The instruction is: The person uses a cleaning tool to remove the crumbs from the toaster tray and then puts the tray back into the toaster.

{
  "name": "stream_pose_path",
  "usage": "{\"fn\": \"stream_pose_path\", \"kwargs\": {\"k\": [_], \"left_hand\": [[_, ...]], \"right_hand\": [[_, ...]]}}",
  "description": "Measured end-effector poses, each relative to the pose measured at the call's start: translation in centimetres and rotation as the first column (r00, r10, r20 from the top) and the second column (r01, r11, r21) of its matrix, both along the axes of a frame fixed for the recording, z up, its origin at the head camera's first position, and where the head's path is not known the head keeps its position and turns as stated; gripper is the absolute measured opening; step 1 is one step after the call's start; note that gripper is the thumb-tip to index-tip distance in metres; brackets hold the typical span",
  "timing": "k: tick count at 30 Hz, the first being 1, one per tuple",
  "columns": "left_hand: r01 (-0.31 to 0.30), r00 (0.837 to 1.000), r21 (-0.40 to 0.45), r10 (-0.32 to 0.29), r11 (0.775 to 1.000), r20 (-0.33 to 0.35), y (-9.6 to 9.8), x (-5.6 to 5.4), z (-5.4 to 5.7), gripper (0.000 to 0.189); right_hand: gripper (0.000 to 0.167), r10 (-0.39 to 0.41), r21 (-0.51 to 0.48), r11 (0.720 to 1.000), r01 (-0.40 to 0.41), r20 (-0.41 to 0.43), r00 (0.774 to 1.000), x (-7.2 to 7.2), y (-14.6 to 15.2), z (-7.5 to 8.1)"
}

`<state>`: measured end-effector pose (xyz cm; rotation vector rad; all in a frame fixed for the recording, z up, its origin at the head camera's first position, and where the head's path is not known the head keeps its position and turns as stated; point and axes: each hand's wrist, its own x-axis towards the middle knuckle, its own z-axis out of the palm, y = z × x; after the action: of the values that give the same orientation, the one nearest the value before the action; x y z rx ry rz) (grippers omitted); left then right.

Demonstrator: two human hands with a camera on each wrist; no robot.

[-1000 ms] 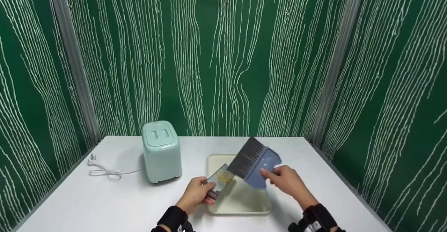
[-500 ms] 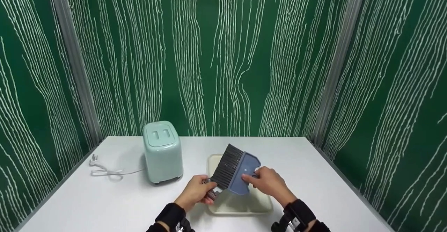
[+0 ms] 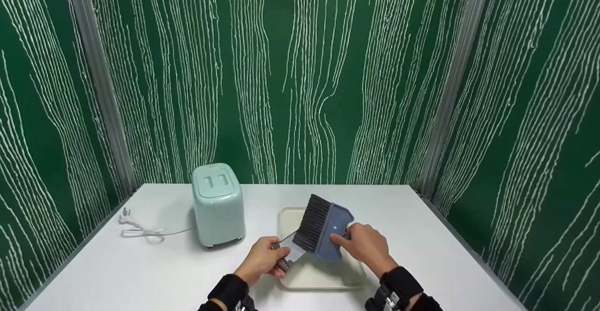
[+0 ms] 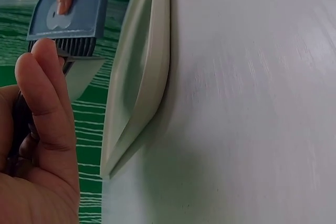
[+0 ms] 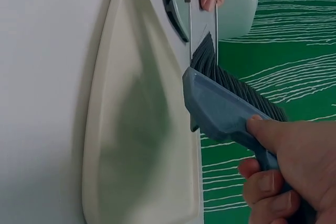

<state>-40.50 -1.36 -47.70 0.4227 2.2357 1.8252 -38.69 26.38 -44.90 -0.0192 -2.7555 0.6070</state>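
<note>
My left hand pinches the grey vented end of a flat metal crumb tray, held tilted above the beige serving tray. The right hand grips a blue dustpan brush by its handle, thumb pressed on the back of its head. Dark bristles overlap the crumb tray and hide most of it in the head view. From the right wrist, the bristles sit between the crumb tray's raised side edges. In the left wrist view, the crumb tray pokes out past my fingertips, below the brush.
A mint-green toaster stands on the white table to the left. Its white cord and plug lie farther left on the tabletop. Green walls with white streaks enclose the back and sides.
My right hand has brought the brush left and down over the crumb tray, covering the yellow crumbs seen on it earlier, then shifted slightly right. The left hand has stayed nearly still.
</note>
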Motion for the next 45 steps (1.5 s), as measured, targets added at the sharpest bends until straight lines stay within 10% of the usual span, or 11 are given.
{"fn": "stream_pose_path", "kwargs": {"k": [27, 45], "left_hand": [[-0.024, 0.997, -0.117, 0.014, 0.993, -0.080, -0.1, -0.3, 0.4, 0.009], [-0.021, 0.995, -0.104, 0.011, 0.994, -0.099, 0.3, -0.4, 1.3, 0.015]], "right_hand": [[0.054, -0.137, 0.076, 0.987, 0.144, -0.089, 0.987, -0.1, 4.2, 1.3], [0.045, 0.081, -0.139, 0.988, -0.070, 0.075, 0.994, 2.0, 0.6, 1.5]]}}
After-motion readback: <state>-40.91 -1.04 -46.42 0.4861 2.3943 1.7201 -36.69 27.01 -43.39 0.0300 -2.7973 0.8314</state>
